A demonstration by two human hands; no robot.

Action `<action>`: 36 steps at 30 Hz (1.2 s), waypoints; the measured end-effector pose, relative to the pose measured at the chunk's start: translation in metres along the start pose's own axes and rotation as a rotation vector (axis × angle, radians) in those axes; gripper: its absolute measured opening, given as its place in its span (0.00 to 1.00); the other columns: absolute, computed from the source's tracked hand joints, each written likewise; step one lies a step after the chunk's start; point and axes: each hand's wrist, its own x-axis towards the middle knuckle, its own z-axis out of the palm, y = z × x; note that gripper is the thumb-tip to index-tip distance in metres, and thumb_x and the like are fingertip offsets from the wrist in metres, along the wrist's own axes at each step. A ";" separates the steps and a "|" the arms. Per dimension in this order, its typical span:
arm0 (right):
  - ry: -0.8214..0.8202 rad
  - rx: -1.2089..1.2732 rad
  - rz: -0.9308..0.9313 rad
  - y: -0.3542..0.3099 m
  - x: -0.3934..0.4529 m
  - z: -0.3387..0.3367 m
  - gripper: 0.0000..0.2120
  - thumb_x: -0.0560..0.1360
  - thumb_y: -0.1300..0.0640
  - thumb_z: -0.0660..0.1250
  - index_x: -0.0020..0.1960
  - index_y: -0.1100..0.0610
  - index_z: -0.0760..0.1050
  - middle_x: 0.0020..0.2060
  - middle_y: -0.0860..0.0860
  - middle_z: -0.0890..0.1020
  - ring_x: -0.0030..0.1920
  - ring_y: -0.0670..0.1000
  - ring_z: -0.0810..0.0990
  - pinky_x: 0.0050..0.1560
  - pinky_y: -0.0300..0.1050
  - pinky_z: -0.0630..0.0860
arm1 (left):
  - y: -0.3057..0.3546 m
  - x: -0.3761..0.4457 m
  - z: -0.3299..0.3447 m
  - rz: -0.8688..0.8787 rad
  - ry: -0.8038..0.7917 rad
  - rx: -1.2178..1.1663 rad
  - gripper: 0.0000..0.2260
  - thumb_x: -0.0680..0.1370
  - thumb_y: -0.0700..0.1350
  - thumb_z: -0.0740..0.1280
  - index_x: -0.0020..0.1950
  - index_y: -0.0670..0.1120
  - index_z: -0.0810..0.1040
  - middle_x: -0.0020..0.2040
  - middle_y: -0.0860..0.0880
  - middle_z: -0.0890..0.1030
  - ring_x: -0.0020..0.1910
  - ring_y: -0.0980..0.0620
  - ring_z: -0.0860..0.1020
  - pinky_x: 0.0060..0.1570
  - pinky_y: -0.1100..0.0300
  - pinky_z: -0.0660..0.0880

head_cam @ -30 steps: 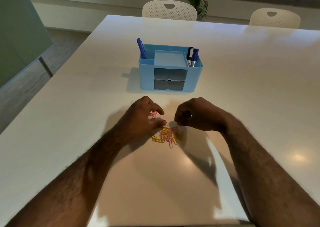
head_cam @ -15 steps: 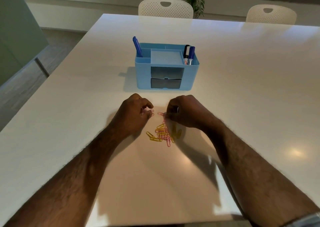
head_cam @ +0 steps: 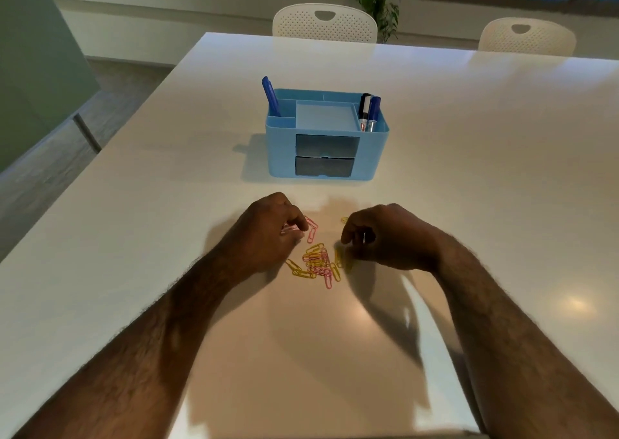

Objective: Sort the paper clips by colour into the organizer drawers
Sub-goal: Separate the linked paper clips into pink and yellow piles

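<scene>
1. While the mixed paper clips (head_cam: 316,264) lie between the hands, I note the left hand (head_cam: 268,234) curled, pinching pink clips (head_cam: 312,229).
2. Right hand (head_cam: 382,237) curled; contents unclear.
3. I would separate colours fully before opening the organizer (head_cam: 326,137) drawers (head_cam: 325,155).

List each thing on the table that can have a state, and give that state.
Upper drawer: shut.
Lower drawer: shut.
Paper clip pile: pink and yellow, unsorted.
Left hand: curled, pink clips at its fingers.
Right hand: curled beside the pile.
Markers: upright, capped.
</scene>
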 end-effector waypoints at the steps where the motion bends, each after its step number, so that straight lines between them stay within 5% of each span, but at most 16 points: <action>1: -0.001 0.017 -0.006 -0.001 -0.001 0.002 0.13 0.74 0.52 0.69 0.58 0.51 0.77 0.53 0.47 0.80 0.49 0.45 0.77 0.46 0.34 0.73 | 0.000 0.001 0.000 0.004 -0.003 0.003 0.06 0.74 0.42 0.70 0.50 0.46 0.82 0.49 0.49 0.78 0.48 0.52 0.77 0.47 0.57 0.79; 5: 0.038 0.061 -0.023 -0.013 0.001 0.014 0.18 0.72 0.49 0.70 0.61 0.51 0.75 0.55 0.49 0.78 0.49 0.45 0.76 0.43 0.33 0.73 | -0.006 0.005 -0.002 -0.035 0.028 0.026 0.06 0.75 0.41 0.69 0.51 0.46 0.82 0.50 0.49 0.77 0.47 0.53 0.75 0.42 0.64 0.75; 12: 0.047 0.032 -0.044 -0.008 0.002 0.013 0.14 0.76 0.58 0.66 0.61 0.51 0.75 0.56 0.49 0.76 0.49 0.44 0.75 0.42 0.31 0.71 | -0.011 0.007 -0.001 -0.029 0.027 0.059 0.06 0.75 0.42 0.69 0.51 0.45 0.81 0.49 0.49 0.77 0.44 0.54 0.74 0.35 0.71 0.68; 22: 0.198 0.060 0.097 0.017 0.003 0.001 0.12 0.76 0.62 0.66 0.58 0.53 0.77 0.54 0.50 0.82 0.51 0.48 0.80 0.51 0.38 0.76 | -0.012 0.006 -0.001 -0.026 0.014 0.068 0.06 0.75 0.44 0.69 0.50 0.46 0.81 0.48 0.49 0.77 0.44 0.53 0.75 0.36 0.69 0.69; 30: 0.365 0.179 0.231 0.029 0.002 -0.008 0.09 0.78 0.62 0.62 0.52 0.54 0.79 0.43 0.48 0.82 0.43 0.48 0.81 0.44 0.39 0.74 | -0.009 0.005 0.000 -0.038 0.011 0.056 0.07 0.75 0.43 0.69 0.52 0.45 0.80 0.48 0.50 0.76 0.46 0.53 0.75 0.40 0.65 0.71; 36: 0.314 0.093 0.287 0.032 0.007 -0.002 0.04 0.75 0.58 0.67 0.48 0.52 0.79 0.45 0.47 0.81 0.46 0.48 0.76 0.45 0.41 0.70 | -0.010 0.006 0.000 -0.036 0.029 0.067 0.06 0.75 0.44 0.69 0.51 0.46 0.80 0.47 0.51 0.75 0.45 0.53 0.74 0.36 0.69 0.68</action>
